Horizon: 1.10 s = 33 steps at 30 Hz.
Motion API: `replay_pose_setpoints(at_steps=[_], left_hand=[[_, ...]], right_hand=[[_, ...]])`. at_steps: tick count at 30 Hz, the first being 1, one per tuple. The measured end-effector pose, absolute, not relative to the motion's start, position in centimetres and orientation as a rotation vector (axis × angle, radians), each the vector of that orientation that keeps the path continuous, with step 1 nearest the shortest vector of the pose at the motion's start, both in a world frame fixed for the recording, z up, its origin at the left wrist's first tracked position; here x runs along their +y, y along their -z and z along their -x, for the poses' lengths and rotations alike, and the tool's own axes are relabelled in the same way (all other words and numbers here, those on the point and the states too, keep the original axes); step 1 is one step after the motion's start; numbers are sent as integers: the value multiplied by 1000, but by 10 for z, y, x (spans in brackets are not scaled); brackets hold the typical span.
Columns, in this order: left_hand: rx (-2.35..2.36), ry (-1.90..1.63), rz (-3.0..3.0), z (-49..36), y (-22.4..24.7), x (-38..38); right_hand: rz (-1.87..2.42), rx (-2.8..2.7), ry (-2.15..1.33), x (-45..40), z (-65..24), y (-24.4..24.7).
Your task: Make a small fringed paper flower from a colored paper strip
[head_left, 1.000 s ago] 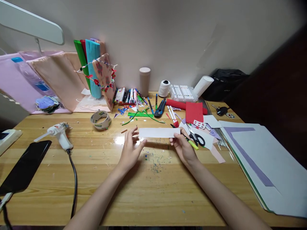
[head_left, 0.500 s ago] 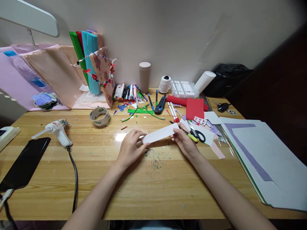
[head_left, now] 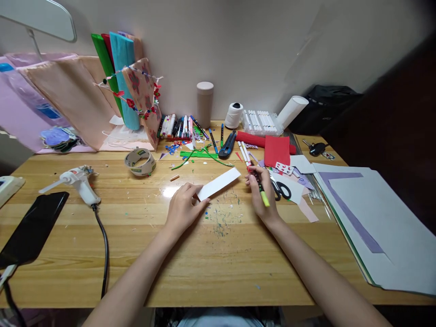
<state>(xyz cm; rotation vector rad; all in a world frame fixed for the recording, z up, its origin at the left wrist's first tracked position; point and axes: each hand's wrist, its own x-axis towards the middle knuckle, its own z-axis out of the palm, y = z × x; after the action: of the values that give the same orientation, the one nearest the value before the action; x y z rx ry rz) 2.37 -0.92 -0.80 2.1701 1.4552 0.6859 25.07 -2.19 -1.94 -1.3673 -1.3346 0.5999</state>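
A white paper strip (head_left: 220, 183) slants up to the right over the table, its near end pinched between the thumb and fingers of my left hand (head_left: 184, 206). My right hand (head_left: 261, 195) is closed around a dark pen with a yellow-green end (head_left: 265, 198), apart from the strip. Just right of that hand lie black-handled scissors (head_left: 283, 190), partly hidden by it. White markers (head_left: 244, 152) lie just beyond my right fingers. Small coloured scraps (head_left: 221, 222) are scattered on the wood below the strip.
A glue gun (head_left: 81, 184), a tape roll (head_left: 140, 162) and a dark phone (head_left: 32, 229) are on the left. At the back are a utility knife (head_left: 227, 145), red crepe paper (head_left: 276, 152) and a thread spool (head_left: 234, 116). Large paper sheets (head_left: 408, 236) cover the right side.
My right hand has let go of the strip's far end and drawn back slightly, the pen now pointing its yellow-green end toward me. My left hand still holds the strip, tilted more steeply.
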Motion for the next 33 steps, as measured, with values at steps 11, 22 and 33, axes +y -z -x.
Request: replay_pose_setpoints(at_steps=[11,22,33], left_hand=[[1460,-721,-2138,-27,21,-10],[1457,-779,-2070,-28,22,-7],[1468,-767,-2070,-29,22,-7]], right_hand=[[1203,-1484,-1118,-39,-214,29],[1357,-1578,-954,-34,-221,26],[1368,-1681,-862,-28,-230,24]])
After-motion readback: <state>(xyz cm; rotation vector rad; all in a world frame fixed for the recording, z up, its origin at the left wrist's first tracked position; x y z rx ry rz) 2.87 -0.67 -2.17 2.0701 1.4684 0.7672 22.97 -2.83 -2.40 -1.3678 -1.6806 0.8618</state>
